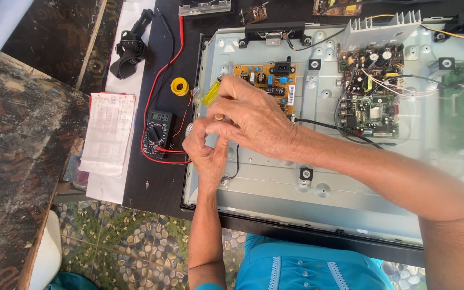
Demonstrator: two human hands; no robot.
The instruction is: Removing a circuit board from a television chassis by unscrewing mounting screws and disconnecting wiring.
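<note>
Yellow translucent screwdriver handle (211, 93), gripped by right hand (253, 121), tilted

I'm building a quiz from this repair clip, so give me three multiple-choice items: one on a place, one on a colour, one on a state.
1. Where does the multimeter lie?
A. left of the metal panel
B. on the green board
C. on the floor

2. What colour is the screwdriver handle?
A. red
B. yellow
C. black

3. How is the right hand?
A. flat on the table
B. closed round the screwdriver handle
C. out of view

Answers: 1 A, it sits on the dark table beside the panel. 2 B, the handle is clear yellow. 3 B, fingers wrap it, next to the left hand.
</note>
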